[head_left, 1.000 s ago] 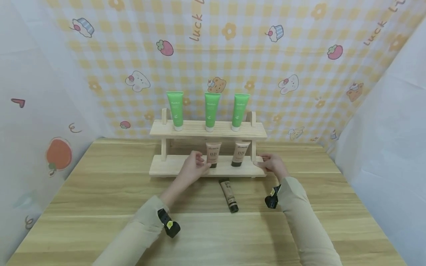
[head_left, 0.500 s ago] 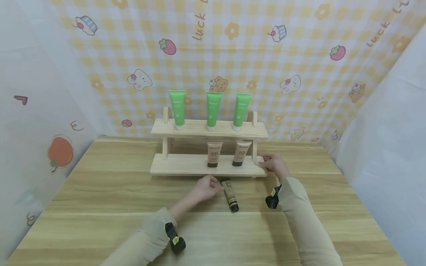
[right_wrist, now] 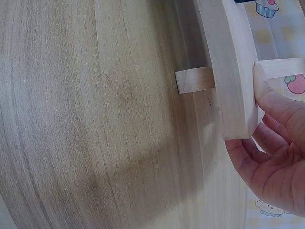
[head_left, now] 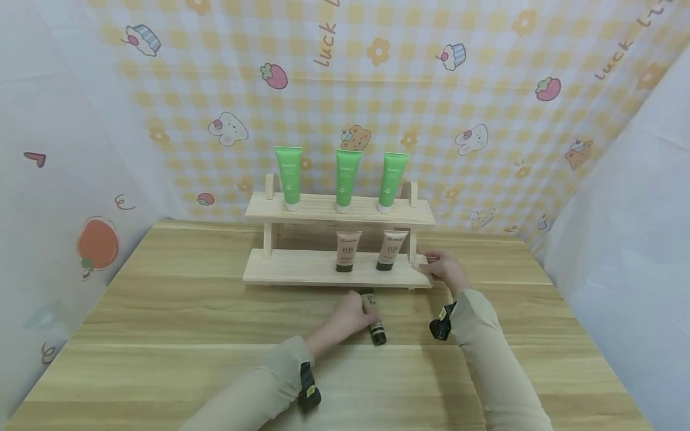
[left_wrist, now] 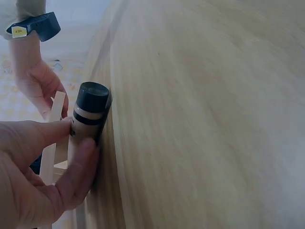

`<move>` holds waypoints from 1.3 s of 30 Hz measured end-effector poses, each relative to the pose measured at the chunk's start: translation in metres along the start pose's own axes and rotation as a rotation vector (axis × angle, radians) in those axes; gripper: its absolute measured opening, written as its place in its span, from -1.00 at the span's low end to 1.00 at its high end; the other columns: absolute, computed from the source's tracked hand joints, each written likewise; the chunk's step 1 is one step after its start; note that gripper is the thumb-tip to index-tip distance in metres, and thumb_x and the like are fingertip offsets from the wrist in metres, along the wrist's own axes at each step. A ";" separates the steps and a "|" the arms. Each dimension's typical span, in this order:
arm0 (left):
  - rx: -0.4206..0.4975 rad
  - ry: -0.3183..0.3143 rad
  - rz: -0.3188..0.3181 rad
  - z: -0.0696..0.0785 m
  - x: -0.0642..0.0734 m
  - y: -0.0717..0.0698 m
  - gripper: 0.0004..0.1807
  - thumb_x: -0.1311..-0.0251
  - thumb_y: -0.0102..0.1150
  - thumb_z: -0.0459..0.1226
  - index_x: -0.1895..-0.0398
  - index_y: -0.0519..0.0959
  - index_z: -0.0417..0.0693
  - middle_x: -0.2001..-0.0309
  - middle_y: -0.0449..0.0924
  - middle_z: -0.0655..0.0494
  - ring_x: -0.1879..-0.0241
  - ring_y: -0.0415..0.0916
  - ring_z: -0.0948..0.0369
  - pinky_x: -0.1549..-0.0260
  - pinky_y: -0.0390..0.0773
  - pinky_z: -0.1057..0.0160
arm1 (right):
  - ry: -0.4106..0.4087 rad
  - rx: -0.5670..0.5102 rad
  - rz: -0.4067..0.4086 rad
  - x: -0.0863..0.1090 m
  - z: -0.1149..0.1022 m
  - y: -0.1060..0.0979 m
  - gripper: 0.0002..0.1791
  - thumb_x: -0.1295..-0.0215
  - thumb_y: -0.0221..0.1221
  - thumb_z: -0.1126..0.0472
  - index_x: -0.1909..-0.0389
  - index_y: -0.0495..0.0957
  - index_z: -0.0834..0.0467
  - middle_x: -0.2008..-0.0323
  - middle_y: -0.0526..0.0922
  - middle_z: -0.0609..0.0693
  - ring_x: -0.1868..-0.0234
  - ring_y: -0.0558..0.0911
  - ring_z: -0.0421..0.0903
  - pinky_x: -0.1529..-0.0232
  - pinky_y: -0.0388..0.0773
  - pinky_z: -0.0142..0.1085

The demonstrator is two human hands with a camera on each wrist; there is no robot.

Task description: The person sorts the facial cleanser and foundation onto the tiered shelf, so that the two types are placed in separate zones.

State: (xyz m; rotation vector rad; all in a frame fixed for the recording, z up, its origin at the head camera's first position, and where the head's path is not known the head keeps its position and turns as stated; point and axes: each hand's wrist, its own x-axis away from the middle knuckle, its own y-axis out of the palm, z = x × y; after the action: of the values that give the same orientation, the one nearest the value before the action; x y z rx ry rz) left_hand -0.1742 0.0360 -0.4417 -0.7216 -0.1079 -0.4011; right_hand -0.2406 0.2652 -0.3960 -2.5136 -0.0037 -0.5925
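Note:
A tan squeeze tube (head_left: 377, 328) with a black cap lies on the table in front of a two-tier wooden display shelf (head_left: 291, 266). My left hand (head_left: 350, 313) pinches it, and the left wrist view shows thumb and fingers on either side of the tube's body (left_wrist: 86, 128), just below the cap. Part of the tube is hidden behind that hand. At the shelf's right end, my right hand (head_left: 443, 269) grips the lower board; its thumb lies on top and the fingers curl beneath in the right wrist view, around the board's end (right_wrist: 233, 86).
Two pinkish BB cream tubes (head_left: 347, 251) stand on the lower board, towards its right half. Three green tubes (head_left: 344, 179) are spaced along the upper board. Behind the shelf hangs a yellow checked cloth (head_left: 323, 102), with white cloth (head_left: 54, 239) at the sides.
From beside the left BB cream tube, my left hand has come down off the lower board to the tube on the table and taken hold of it. The right hand stays on the shelf.

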 end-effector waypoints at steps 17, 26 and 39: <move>0.157 -0.032 -0.126 0.002 0.003 0.005 -0.78 -0.04 0.23 -0.23 0.63 0.57 -0.19 0.61 0.60 0.10 0.69 0.54 0.29 0.67 0.57 0.41 | -0.015 0.013 0.002 0.005 0.001 0.000 -0.34 -0.17 0.21 0.14 -0.27 0.24 0.25 0.07 0.56 0.22 0.53 0.37 -0.34 0.39 0.45 -0.47; 0.200 0.083 -0.138 0.003 0.017 0.007 -0.82 -0.04 0.25 -0.24 0.49 0.53 -0.20 0.68 0.57 0.07 0.73 0.44 0.29 0.79 0.46 0.44 | -0.039 0.008 -0.018 0.003 0.002 -0.001 -0.35 -0.22 0.16 0.16 -0.29 0.20 0.25 -0.30 0.19 0.33 0.47 0.38 -0.36 0.42 0.42 -0.54; 0.209 0.194 -0.062 -0.011 0.027 -0.012 -0.61 -0.07 0.22 -0.20 0.09 0.42 -0.22 0.36 0.56 0.07 0.41 0.50 0.27 0.45 0.56 0.42 | -0.025 0.012 0.000 0.001 0.001 0.002 -0.36 -0.21 0.17 0.21 -0.27 0.21 0.32 -0.26 0.26 0.32 0.44 0.45 -0.39 0.41 0.46 -0.54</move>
State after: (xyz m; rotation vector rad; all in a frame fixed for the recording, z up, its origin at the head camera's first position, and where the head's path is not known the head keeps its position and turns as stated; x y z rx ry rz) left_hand -0.1551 0.0119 -0.4362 -0.4718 0.0115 -0.5092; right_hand -0.2393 0.2645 -0.3977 -2.5094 -0.0171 -0.5589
